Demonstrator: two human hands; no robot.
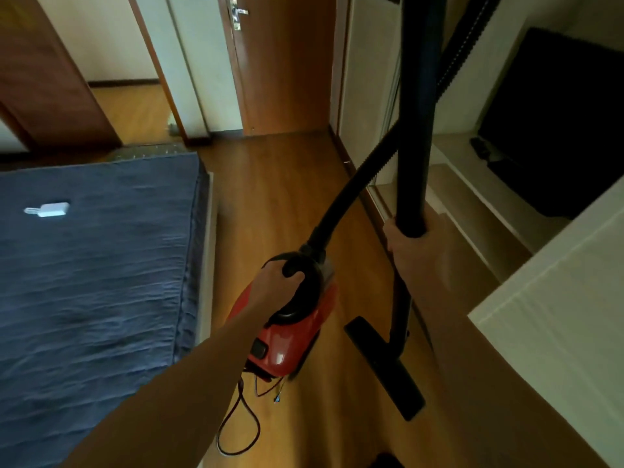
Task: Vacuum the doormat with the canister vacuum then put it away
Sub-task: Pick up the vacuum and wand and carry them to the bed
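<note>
Gripping the black carry handle [315, 285] of the red vacuum [290, 339] with the left hand [275, 282], with fingers wrapped right round it. Holding the black tube [413, 130] upright in the right hand [408, 248], closed around its wide upper section.

Directly under the left hand: vacuum body, tilted, nose pointing away. Cannot tell whether clear of the wood floor [280, 197]. Below the left wrist, trailing from the vacuum's rear: thin cord [241, 423] in a loose loop.

Running from the vacuum's front up between both hands, then past the right hand and out the top of view: ribbed black hose [358, 187]. Below the right hand, at the tube's lower end: flat black floor head [385, 366], angled, near the vacuum but not touching.

Left of the left hand: bed [101, 282] with a wrinkled blue cover, and far out on it a small white object [49, 209], too small to identify. Ahead of both hands, well apart: closed wooden door [287, 69] with a metal door lever [238, 13]. Right of the right hand: dark TV [557, 123] on a pale shelf [472, 211], plus a white cabinet [557, 315] nearer the right forearm.
</note>
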